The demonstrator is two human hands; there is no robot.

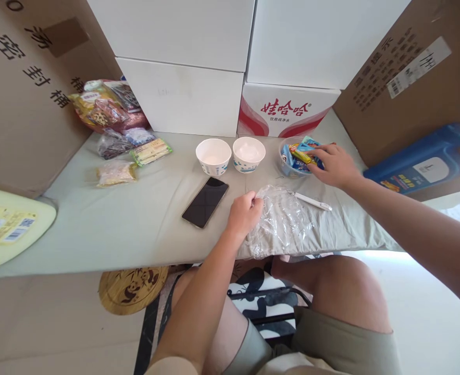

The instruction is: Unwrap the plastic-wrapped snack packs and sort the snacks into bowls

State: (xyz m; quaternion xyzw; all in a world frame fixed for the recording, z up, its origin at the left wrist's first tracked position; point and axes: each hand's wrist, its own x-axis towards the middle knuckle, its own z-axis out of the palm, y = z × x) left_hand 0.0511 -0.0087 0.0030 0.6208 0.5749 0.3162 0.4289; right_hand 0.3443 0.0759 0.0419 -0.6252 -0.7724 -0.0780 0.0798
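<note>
My left hand [244,212] is closed in a pinch on the edge of a clear plastic bag [282,219] that lies crumpled on the grey cloth-covered table [136,224]. My right hand [333,164] reaches into a clear bowl [286,166] holding colourful snack packets [302,151], its fingers curled on a packet. Two empty white paper bowls [213,155] [249,153] stand side by side left of that bowl. A white pen [312,201] lies by the bag. A black phone [205,202] lies face up left of my left hand.
Several snack bags [112,120] are piled at the table's back left. White boxes [183,94], a red-and-white water carton [286,110] and brown cartons [26,88] wall the back and sides. A blue jug [421,161] lies at right, a yellow container [7,224] at left.
</note>
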